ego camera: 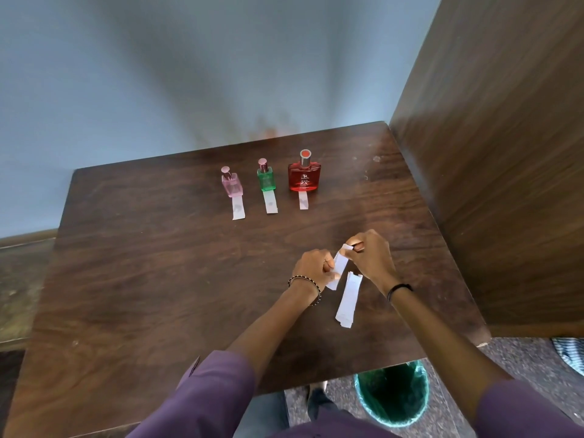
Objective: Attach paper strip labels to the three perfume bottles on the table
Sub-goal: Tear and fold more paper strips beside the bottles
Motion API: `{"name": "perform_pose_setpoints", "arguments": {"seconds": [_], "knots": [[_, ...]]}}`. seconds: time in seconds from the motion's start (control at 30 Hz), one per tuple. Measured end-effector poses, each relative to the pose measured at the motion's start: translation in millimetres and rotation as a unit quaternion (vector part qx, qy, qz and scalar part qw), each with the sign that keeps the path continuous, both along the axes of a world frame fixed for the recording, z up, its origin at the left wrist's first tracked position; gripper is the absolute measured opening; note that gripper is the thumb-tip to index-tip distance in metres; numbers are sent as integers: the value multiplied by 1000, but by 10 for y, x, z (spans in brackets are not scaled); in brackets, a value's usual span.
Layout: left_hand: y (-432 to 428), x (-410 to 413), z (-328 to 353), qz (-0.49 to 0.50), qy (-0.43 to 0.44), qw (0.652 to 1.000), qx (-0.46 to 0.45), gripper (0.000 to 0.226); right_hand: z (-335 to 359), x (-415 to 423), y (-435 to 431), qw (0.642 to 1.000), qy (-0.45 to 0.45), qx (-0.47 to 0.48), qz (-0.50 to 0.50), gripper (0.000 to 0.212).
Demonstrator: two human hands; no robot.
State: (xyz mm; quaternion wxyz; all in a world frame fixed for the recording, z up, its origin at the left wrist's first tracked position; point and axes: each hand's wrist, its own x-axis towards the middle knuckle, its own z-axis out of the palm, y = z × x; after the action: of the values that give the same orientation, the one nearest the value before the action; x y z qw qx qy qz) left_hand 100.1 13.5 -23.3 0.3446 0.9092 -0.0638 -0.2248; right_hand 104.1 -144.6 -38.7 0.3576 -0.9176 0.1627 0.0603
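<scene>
Nearest the viewer, a stack of white paper strips [348, 299] lies flat on the dark wooden worktop [158, 279], just beside the right wrist. Above it, the left hand [313, 268] and right hand [371, 256] hold one paper strip [338, 266] between them: the left fingers are pinched closed on its lower end, the right fingers closed on its upper end. At the far side of the worktop, three perfume bottles stand upright in a row: pink bottle [231, 183], green bottle [266, 177] and red bottle [304, 175]. A white label strip [238, 208] extends from the base of each bottle toward the viewer.
</scene>
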Motion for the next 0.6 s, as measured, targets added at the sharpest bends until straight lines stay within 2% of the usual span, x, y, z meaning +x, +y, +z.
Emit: {"name": "perform_pose_setpoints", "arguments": {"seconds": [0.27,0.47,0.6], "knots": [[-7,-5,-3,7,13,1000,2,18,91,6,53,1000,11,4,24,9],[-9,-7,-6,13,12,1000,-4,18,97,-31,105,998,15,61,-8,17],[-4,-5,-21,13,2,1000,-6,18,89,-26,149,998,38,48,-7,22]]}}
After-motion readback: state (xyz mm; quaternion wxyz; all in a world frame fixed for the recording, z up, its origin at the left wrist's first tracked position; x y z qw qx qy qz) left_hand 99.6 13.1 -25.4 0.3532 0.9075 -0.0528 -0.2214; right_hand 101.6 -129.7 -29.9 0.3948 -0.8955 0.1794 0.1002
